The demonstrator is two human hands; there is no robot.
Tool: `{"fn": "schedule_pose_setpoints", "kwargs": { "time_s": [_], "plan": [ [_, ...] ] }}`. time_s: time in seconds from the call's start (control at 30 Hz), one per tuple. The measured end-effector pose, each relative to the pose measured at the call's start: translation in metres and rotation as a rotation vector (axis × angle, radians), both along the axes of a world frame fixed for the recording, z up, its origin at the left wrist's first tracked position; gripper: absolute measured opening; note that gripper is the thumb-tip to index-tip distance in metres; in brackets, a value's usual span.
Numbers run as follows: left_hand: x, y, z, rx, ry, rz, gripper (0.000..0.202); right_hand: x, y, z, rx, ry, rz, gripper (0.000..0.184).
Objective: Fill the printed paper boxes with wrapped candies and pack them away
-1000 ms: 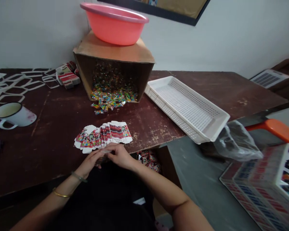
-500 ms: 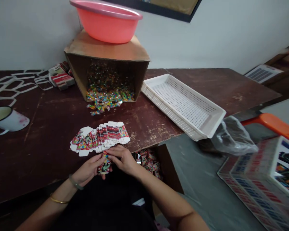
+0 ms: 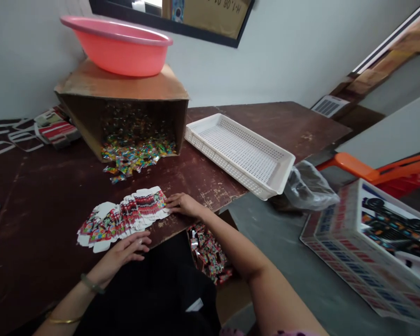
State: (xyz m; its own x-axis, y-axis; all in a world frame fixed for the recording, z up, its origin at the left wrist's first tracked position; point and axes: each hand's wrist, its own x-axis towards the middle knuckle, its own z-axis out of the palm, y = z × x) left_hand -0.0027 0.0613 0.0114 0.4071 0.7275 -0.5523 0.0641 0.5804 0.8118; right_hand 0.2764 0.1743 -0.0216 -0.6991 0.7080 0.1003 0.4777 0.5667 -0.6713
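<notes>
A fanned row of flattened small printed candy boxes [image 3: 126,217], white flaps showing, lies near the front edge of the brown table. My right hand [image 3: 185,205] is at the row's right end, fingers stretched out and touching the last box; I see no box lifted in it. My left hand [image 3: 129,249] is just in front of the row, its fingers apart and holding nothing. Beyond the row, wrapped candies [image 3: 133,154] spill from a cardboard box [image 3: 126,86] lying on its side. Below the table edge, an open carton [image 3: 231,219] holds many small printed packs [image 3: 210,254].
A pink basin [image 3: 122,51] rests on top of the cardboard box. To the right are a white perforated tray [image 3: 283,175], a clear plastic bag [image 3: 311,186], an orange chair [image 3: 357,168] and a patterned bin [image 3: 339,233]. Red-and-white bundled card [image 3: 56,128] lies at the back left.
The small printed candy box held between both hands is no longer in them. My right hand has moved to the row's right end, and my left hand has opened. The view has swung right.
</notes>
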Motion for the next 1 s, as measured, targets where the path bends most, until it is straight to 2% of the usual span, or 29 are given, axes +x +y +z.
{"fn": "schedule_pose_setpoints", "kwargs": {
  "time_s": [0.07, 0.13, 0.2, 0.27, 0.33, 0.4, 0.47, 0.53, 0.6, 0.7, 0.9, 1.0],
  "plan": [
    [-0.005, -0.001, -0.001, -0.012, -0.002, 0.003, 0.048, 0.004, 0.002, 0.003, -0.014, 0.041, 0.007, 0.017],
    [-0.005, -0.001, -0.002, -0.031, -0.029, -0.002, 0.047, 0.003, -0.011, 0.012, 0.008, 0.076, -0.059, 0.022],
    [-0.002, 0.0, -0.002, -0.049, -0.153, 0.037, 0.049, -0.009, -0.038, 0.019, 0.098, 0.149, -0.219, 0.027],
    [0.005, 0.001, -0.001, -0.069, -0.322, 0.117, 0.047, -0.028, -0.074, 0.022, 0.216, 0.218, -0.307, 0.027],
    [0.012, 0.001, 0.0, -0.088, -0.386, 0.204, 0.041, -0.05, -0.107, 0.021, 0.246, 0.226, -0.145, 0.022],
    [0.018, -0.002, 0.0, -0.102, -0.311, 0.265, 0.035, -0.066, -0.128, 0.022, 0.213, 0.229, -0.1, 0.024],
    [0.023, -0.007, 0.001, -0.103, -0.21, 0.276, 0.035, -0.074, -0.131, 0.025, 0.181, 0.222, -0.232, 0.03],
    [0.027, -0.013, 0.005, -0.119, -0.143, 0.232, 0.033, -0.077, -0.125, 0.029, 0.154, 0.212, -0.329, 0.032],
    [0.03, -0.018, 0.012, -0.155, -0.109, 0.192, 0.031, -0.079, -0.117, 0.032, 0.091, 0.238, -0.324, 0.028],
    [0.034, -0.021, 0.022, -0.201, -0.109, 0.198, 0.026, -0.082, -0.115, 0.032, 0.013, 0.318, -0.32, 0.026],
    [0.033, -0.02, 0.027, -0.143, -0.098, 0.195, 0.021, -0.091, -0.131, 0.026, 0.185, 0.309, -0.422, 0.03],
    [0.034, -0.023, 0.024, -0.139, -0.1, 0.199, 0.033, -0.092, -0.136, 0.029, 0.161, 0.342, -0.459, 0.022]
  ]
}}
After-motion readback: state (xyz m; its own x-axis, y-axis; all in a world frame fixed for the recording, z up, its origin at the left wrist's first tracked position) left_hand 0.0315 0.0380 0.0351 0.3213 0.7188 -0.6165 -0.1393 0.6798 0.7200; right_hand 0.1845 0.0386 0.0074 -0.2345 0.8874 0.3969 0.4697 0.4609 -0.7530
